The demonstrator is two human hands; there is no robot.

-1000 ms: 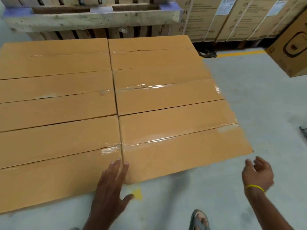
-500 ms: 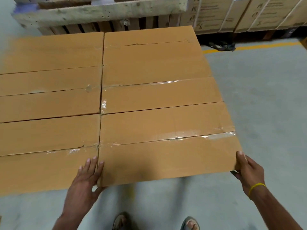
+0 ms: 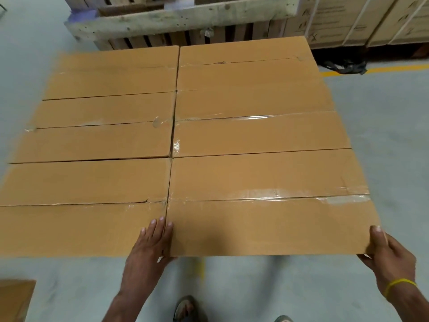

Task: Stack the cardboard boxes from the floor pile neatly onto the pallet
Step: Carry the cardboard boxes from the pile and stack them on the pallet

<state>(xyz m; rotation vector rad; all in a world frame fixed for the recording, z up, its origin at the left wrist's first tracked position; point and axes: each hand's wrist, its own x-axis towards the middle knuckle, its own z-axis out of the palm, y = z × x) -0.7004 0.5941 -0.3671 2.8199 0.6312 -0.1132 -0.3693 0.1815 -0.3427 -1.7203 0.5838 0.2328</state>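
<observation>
Clasping box [image 3: 267, 228] corner, right grip [image 3: 392, 259] curled; left grip [image 3: 151, 247] flat on top

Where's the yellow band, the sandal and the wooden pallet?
Band [image 3: 399, 284]: head view, on the yellow loop round the wrist.
Sandal [image 3: 187, 306]: head view, on its upper part.
Pallet [image 3: 181, 20]: head view, on its pale front plank.

Grey concrete floor [image 3: 383, 159], yellow line [image 3: 394, 69] across far right. Weathered wooden pallets [image 3: 176, 22] stacked behind. Strapped cartons [image 3: 362, 22] at right; dark tangle [image 3: 346, 66], perhaps strapping, beside line.
</observation>
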